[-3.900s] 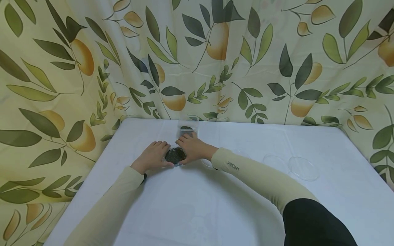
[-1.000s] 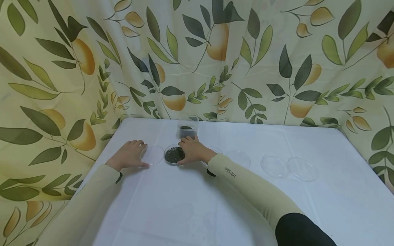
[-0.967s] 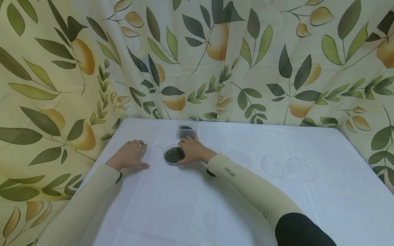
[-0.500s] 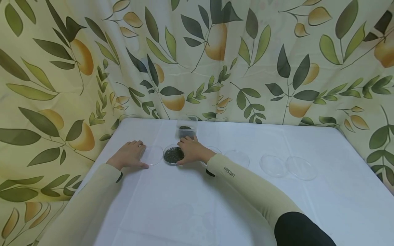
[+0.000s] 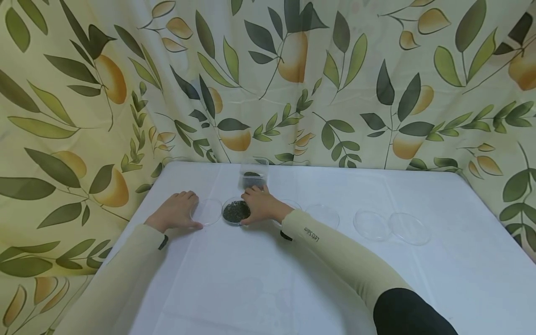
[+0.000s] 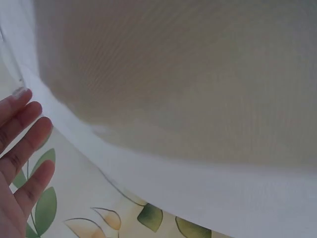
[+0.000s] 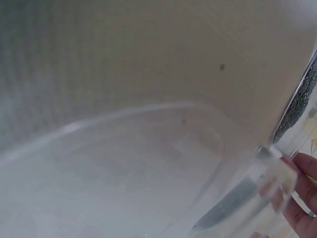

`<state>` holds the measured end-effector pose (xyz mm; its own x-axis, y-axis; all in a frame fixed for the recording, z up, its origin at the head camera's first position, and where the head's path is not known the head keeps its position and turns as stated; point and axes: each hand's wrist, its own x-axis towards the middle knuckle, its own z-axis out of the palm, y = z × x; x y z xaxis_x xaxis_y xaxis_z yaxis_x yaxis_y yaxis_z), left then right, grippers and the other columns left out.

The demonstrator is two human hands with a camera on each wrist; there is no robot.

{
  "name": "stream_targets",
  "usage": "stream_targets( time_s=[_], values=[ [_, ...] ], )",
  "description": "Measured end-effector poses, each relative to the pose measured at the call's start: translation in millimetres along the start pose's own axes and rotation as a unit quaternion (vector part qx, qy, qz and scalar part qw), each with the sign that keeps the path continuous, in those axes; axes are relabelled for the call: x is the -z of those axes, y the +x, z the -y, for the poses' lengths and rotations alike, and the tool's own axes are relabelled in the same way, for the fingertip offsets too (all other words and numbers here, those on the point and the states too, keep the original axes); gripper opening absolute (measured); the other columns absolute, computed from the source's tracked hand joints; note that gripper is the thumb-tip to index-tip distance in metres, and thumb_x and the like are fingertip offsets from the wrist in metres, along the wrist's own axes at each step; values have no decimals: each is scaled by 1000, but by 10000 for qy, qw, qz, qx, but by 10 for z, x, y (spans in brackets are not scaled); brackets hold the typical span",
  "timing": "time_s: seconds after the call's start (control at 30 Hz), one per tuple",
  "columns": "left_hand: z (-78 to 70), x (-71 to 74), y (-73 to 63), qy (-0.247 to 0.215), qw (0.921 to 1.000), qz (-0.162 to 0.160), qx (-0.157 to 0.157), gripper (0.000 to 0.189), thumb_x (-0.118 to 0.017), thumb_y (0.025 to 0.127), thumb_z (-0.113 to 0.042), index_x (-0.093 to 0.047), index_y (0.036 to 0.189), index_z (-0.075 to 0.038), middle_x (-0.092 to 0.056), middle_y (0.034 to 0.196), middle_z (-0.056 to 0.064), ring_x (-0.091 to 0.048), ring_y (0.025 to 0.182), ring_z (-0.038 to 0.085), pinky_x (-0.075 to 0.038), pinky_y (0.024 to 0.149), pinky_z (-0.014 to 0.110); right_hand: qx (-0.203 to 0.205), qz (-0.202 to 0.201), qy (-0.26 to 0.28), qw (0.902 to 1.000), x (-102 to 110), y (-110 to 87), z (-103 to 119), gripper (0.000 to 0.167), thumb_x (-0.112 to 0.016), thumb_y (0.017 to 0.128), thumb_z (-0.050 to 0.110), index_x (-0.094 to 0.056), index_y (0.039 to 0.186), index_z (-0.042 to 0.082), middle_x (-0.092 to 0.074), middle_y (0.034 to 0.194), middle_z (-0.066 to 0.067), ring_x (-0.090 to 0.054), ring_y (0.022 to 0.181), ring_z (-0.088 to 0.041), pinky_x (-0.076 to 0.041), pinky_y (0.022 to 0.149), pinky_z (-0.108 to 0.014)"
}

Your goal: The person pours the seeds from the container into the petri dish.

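In the head view a petri dish [image 5: 236,211] of dark, coarse granules lies on the white table. My right hand [image 5: 264,205] holds its right side, thumb at the near rim and fingers at the far rim. Just left of it lies a clear round petri dish lid [image 5: 207,212] with nothing on it. Thumb and fingers of my left hand [image 5: 173,211] span its left edge. The left wrist view shows several fingers [image 6: 29,141] fairly straight; the thumb is out of sight there. Dark granules [image 7: 299,99] appear beyond the right hand's fingers [image 7: 304,186] in the right wrist view.
Behind the right hand stands a clear plastic box [image 5: 253,174] with dark granules in it. Several clear round dishes lie to the right, among them one dish [image 5: 322,216] beside the right forearm and another dish [image 5: 410,229] farther right. A leaf-patterned curtain [image 5: 268,83] hangs behind the table.
About four seconds ago both hands were on the granule dish. Since then my left hand has moved left with the clear lid. Over the last second the hands have stayed put.
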<state>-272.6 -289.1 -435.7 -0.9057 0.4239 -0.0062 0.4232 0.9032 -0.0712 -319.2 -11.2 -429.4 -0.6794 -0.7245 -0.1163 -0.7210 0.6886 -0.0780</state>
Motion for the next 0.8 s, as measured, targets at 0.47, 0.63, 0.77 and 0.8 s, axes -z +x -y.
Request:
stream_targets(
  time_s=[0.47,0.63,0.77,0.8],
  values=[
    [-42,152,2,-238,9981,-553,-95,90,-71,69,-60,-46,129,4,-52,128,21,-49,119,36,-37,103,51,-27,44,-71,10000,9,-9,12,81,-65,76,61,-48,135,8,-47,135,-8,-40,125,-24,-27,106,-56],
    [-85,195,29,-277,9967,-738,-178,89,-70,70,-59,-47,129,3,-52,129,20,-49,120,36,-37,104,51,-25,38,-7,10000,17,-15,16,81,-65,76,61,-48,135,8,-47,135,-8,-40,125,-25,-27,107,-57],
    [-119,220,59,-325,9956,-834,-261,89,-70,70,-59,-46,130,2,-52,129,20,-49,121,35,-37,104,50,-10,36,-2,10000,27,-19,18,81,-65,76,60,-49,134,7,-48,135,-8,-40,125,-25,-27,106,-56],
    [-128,227,67,-333,9953,-860,-289,89,-70,70,-59,-46,130,2,-52,130,20,-48,121,36,-37,104,50,-11,33,3,10000,29,-19,18,81,-65,76,60,-49,134,7,-48,135,-8,-40,125,-25,-27,106,-55]
  ],
)
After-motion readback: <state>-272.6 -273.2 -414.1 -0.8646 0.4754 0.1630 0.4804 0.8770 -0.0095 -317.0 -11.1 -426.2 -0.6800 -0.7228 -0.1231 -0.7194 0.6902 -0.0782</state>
